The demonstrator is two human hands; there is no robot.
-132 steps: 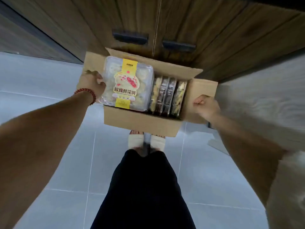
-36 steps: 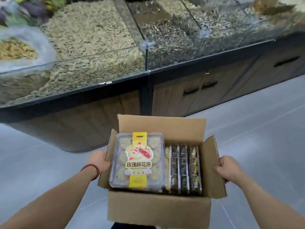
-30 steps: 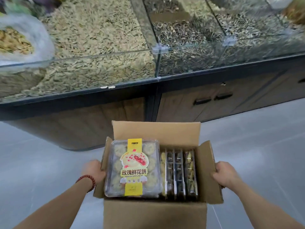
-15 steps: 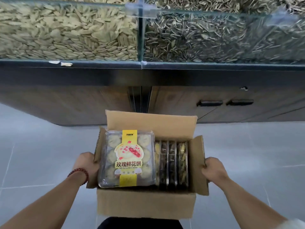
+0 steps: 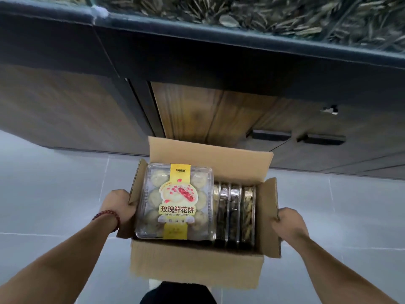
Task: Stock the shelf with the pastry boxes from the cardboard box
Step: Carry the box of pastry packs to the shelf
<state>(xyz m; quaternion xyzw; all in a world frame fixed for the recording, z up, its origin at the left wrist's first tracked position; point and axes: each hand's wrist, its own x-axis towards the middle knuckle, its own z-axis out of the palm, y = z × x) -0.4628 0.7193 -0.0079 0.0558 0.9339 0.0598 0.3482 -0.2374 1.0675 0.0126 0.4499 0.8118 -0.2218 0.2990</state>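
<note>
We've got the cardboard box up off the floor, carried w/ both hands: left hand wrapped round the left flap, right hand gripping the right flap. Inside: one pastry box flat on top, more on edge beside it. Keep it level, support the sides, not just the flaps. Counter w/ seeds ahead; no pastry shelf in sight yet.

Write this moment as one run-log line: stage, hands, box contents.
stage: carrying | left hand and right hand: gripping cardboard box flaps | pastry box flat on top, others on edge beside | shelf: not in view
</note>
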